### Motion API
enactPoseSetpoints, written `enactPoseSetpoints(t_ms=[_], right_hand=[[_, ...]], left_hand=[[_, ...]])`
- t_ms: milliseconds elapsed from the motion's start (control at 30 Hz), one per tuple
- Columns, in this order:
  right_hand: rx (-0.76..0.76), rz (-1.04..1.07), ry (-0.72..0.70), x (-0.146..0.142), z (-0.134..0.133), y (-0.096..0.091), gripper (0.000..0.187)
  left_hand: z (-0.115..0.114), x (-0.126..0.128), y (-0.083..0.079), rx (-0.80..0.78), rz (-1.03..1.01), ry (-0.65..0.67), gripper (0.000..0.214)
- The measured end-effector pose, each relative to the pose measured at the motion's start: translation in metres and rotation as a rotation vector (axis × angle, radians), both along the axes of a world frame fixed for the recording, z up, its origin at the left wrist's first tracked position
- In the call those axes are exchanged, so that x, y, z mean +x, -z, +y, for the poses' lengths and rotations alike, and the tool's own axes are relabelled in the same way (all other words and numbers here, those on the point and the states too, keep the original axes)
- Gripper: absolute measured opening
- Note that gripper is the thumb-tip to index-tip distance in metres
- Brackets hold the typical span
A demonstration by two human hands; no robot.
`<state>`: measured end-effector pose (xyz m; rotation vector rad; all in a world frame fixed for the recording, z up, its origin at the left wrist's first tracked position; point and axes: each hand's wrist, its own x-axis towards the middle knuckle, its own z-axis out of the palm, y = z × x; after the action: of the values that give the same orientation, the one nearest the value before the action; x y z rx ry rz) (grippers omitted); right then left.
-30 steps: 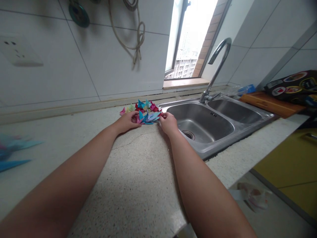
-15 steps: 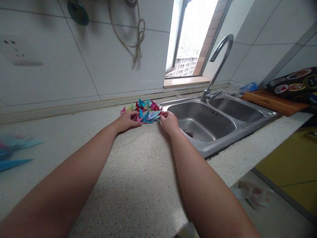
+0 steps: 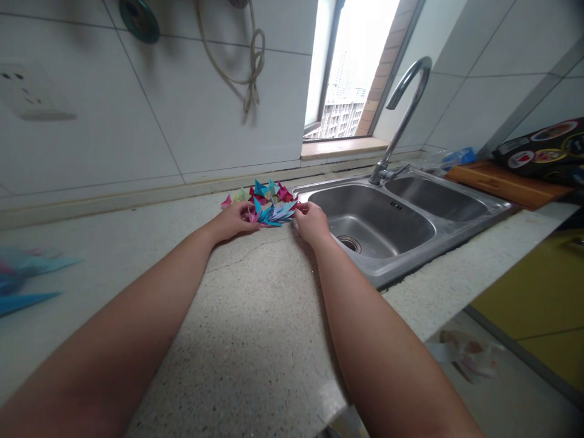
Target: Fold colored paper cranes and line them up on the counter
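Observation:
A pile of small folded paper pieces (image 3: 269,198) in blue, pink, red and green lies on the speckled countertop (image 3: 255,316), just left of the sink. My left hand (image 3: 235,220) rests at the pile's left side, fingers curled onto the pink and blue pieces. My right hand (image 3: 310,220) is at the pile's right side, with its fingertips pinched on the edge of the blue pieces (image 3: 278,213). Both arms stretch forward across the counter.
A steel double sink (image 3: 378,277) with a curved tap (image 3: 401,109) lies to the right. A wooden board (image 3: 502,182) and dark packets (image 3: 547,143) sit beyond it. More blue paper (image 3: 27,280) lies far left. A wall socket (image 3: 27,91) and a knotted cord (image 3: 250,67) hang on the tiles.
Both hands stay at the paper pile with hardly any movement; the view has shifted slightly.

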<state>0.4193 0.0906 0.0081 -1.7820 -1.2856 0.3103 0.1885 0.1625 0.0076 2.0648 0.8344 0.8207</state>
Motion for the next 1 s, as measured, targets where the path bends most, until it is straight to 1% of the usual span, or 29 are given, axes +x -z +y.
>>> enactPoseSetpoints(t_ms=[167, 400, 533, 800, 1000], right_hand=[[0.003, -0.003, 0.001, 0.0, 0.001, 0.001, 0.02], [0.002, 0.008, 0.007, 0.001, 0.001, 0.002, 0.02], [0.002, 0.006, 0.004, 0.001, 0.001, 0.002, 0.02], [0.003, 0.004, -0.001, 0.002, 0.003, 0.006, 0.021], [0.007, 0.001, -0.006, 0.002, 0.003, 0.007, 0.021]], left_hand=[[0.003, -0.001, 0.0, -0.053, 0.0, 0.02, 0.052], [-0.008, 0.0, -0.007, -0.14, -0.055, 0.097, 0.045], [-0.01, 0.0, -0.008, -0.169, -0.067, 0.085, 0.047], [-0.004, -0.001, -0.003, -0.216, -0.105, 0.044, 0.056], [-0.006, 0.0, -0.007, -0.247, -0.183, 0.114, 0.048]])
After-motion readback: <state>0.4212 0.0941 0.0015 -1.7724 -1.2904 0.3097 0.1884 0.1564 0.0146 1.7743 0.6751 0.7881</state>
